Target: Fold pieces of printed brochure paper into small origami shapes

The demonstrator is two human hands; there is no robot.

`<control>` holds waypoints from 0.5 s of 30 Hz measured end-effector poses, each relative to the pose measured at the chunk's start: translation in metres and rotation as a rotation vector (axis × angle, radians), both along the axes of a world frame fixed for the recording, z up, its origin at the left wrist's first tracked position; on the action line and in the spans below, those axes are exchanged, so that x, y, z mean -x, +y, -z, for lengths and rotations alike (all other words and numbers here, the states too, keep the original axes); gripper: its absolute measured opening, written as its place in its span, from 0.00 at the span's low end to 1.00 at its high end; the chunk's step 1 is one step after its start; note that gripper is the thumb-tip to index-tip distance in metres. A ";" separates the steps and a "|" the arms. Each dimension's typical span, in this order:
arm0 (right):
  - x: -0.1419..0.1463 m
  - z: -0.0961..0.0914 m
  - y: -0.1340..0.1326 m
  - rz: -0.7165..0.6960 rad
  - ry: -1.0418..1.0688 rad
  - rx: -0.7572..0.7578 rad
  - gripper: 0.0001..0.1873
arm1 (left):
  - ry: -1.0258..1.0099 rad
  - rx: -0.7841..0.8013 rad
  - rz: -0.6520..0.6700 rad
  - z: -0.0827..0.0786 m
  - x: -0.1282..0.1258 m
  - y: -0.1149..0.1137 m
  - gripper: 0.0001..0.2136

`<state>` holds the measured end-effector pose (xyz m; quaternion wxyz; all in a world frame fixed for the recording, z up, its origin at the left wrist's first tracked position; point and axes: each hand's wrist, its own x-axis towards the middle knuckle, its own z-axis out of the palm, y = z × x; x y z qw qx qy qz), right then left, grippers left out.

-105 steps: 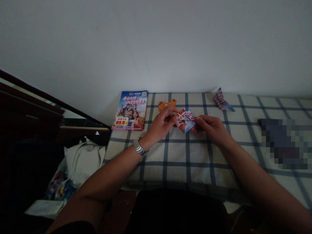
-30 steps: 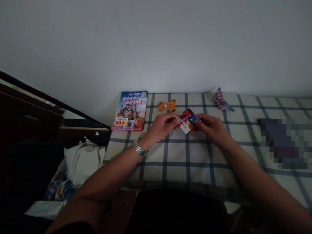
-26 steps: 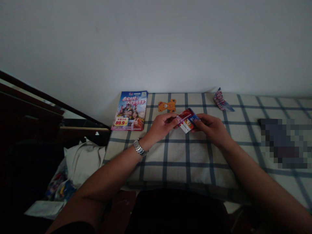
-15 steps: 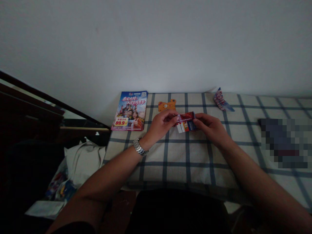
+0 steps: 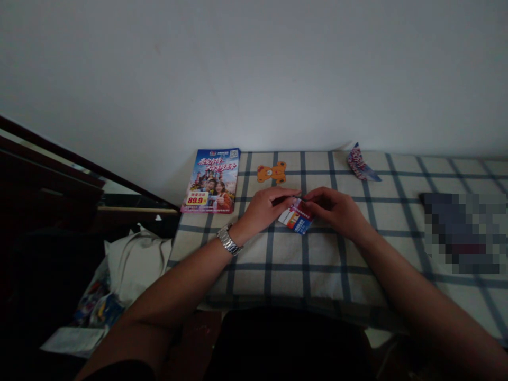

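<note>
A small folded paper leaflet, printed in white, blue, orange and dark red, is held between my two hands over the checked cloth. My left hand, with a metal watch on the wrist, pinches its upper left edge. On the other side, my right hand grips the upper right edge with thumb and fingers. Both sets of fingertips nearly meet at the top of the paper and hide that edge. Just beyond my left hand lies an orange bear-shaped cutout.
A stack of colourful flyers lies at the left end of the checked cloth. Against the wall stands a folded piece of printed paper. A blurred dark object is at right. White bags sit below on the left.
The leaflet has turned so one corner points down toward me. My fingertips have come closer together along its top edge, and the bear cutout is now fully uncovered.
</note>
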<state>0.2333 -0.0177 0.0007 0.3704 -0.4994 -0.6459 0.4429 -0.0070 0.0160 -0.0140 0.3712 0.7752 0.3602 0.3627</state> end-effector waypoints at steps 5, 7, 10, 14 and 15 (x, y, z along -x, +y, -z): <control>-0.001 0.000 0.002 0.066 -0.037 -0.054 0.14 | -0.041 0.007 -0.036 0.001 -0.001 0.001 0.17; -0.002 0.001 0.003 0.093 -0.045 -0.054 0.14 | -0.017 -0.088 -0.063 0.000 0.000 0.001 0.15; -0.004 0.006 0.004 0.118 -0.048 -0.057 0.13 | 0.123 -0.273 -0.061 -0.004 0.002 -0.001 0.08; -0.007 0.012 0.007 0.131 -0.101 -0.089 0.10 | 0.246 -0.419 0.042 -0.009 0.001 -0.004 0.07; -0.007 0.013 0.007 0.138 -0.135 -0.106 0.09 | 0.281 -0.441 0.072 -0.009 0.001 -0.004 0.08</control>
